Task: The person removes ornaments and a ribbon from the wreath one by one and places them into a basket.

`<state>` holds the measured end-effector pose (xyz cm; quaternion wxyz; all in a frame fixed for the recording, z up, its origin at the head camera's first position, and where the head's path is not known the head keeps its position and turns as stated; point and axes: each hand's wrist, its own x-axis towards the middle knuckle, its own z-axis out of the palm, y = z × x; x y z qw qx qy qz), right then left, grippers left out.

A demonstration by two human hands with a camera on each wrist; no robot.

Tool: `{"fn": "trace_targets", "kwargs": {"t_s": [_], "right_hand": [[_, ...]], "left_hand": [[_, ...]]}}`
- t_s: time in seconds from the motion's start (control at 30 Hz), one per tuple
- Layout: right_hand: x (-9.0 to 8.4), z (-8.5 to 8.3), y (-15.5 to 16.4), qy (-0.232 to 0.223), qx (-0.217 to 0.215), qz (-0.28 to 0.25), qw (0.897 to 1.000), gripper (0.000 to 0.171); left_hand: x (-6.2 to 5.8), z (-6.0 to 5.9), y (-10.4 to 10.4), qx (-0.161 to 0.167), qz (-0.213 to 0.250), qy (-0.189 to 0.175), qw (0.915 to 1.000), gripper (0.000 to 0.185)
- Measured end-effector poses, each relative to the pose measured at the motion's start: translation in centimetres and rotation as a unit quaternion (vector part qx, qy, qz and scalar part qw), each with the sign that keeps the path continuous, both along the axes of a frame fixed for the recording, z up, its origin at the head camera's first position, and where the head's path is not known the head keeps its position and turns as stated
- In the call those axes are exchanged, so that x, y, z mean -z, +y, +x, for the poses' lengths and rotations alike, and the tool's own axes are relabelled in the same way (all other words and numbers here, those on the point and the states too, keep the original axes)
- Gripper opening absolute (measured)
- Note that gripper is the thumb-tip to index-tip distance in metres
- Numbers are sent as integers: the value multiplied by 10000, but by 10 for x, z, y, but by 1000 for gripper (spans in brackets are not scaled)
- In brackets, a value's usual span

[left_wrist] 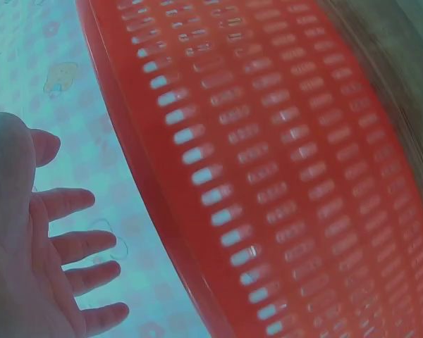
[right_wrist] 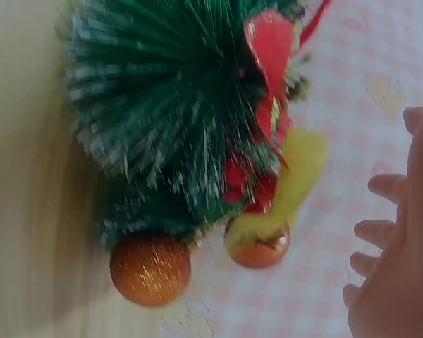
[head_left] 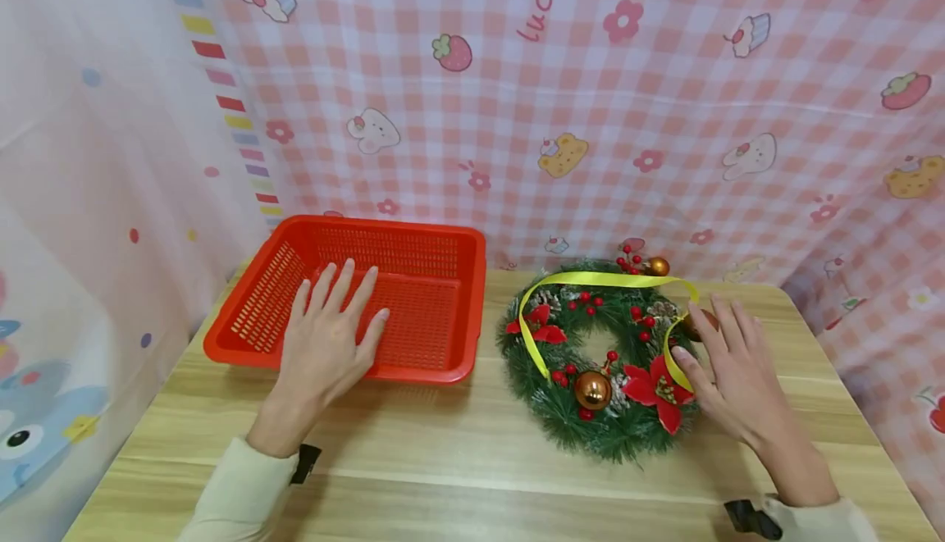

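Left hand (head_left: 328, 337) at lower left of the head view, fingers straight and spread, hovering over the near edge of a red slotted basket (head_left: 435, 240); holding nothing. In the left wrist view, same hand (left_wrist: 35, 246) open at the left edge, basket wall (left_wrist: 282, 162) filling the right, not touching. Right hand (head_left: 727, 370) at lower right, fingers loosely extended, open, just beside the right rim of a green wreath (head_left: 601, 435), fingertips near a yellow ribbon (head_left: 591, 280) looped across it; contact hard to tell. Wreath flat on a wooden table (head_left: 458, 460), right of the basket, dotted with red berries, red flowers (head_left: 653, 386) and gold balls (head_left: 593, 389). Pink checked cloth (head_left: 591, 99) behind.
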<state>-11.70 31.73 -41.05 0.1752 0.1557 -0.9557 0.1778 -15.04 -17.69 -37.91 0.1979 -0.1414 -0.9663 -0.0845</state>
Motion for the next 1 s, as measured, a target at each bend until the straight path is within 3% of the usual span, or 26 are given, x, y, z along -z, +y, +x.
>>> {"fn": "trace_targets", "kwargs": {"t_s": [0.33, 0.7, 1.0], "right_hand": [[17, -1, -25, 204, -587, -278, 9977, 58], [30, 2, -36, 14, -478, -186, 9987, 55], [37, -2, -39, -92, -540, -148, 9984, 52]], "left_hand": [[1, 0, 19, 166, 122, -224, 9995, 59], [2, 4, 42, 378, 267, -476, 9978, 60], [1, 10, 74, 877, 590, -385, 9937, 59]]}}
